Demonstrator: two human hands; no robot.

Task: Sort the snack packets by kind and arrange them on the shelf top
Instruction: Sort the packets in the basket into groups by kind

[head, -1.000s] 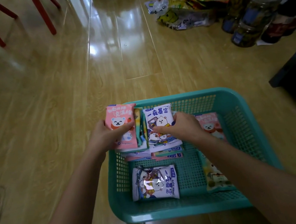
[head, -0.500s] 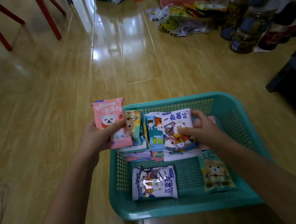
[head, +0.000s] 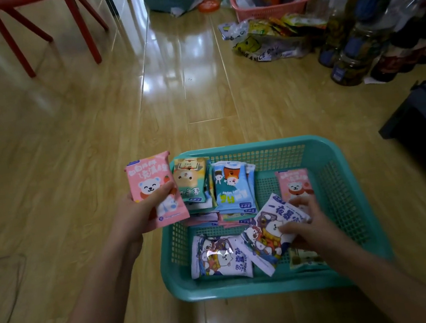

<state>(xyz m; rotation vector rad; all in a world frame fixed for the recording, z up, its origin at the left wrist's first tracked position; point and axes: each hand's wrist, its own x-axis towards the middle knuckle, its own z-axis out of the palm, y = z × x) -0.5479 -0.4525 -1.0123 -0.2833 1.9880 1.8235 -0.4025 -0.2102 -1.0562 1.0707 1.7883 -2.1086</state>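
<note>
Snack packets (head: pixel 230 186) sit stacked in the far-left corner of a basket (head: pixel 253 290) as the right hand (head: pixel 310 227), pinching a white packet (head: pixel 274 228), brings it down from there to the near edge, overlapping its twin (head: pixel 218 257); the left hand (head: pixel 137 219) grips a pink packet (head: pixel 155 192) over the left rim, so the whites are likely being grouped

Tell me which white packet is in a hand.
The tilted white packet pinched by the right hand, just right of the other white packet, which lies flat in the basket, unheld.
</note>
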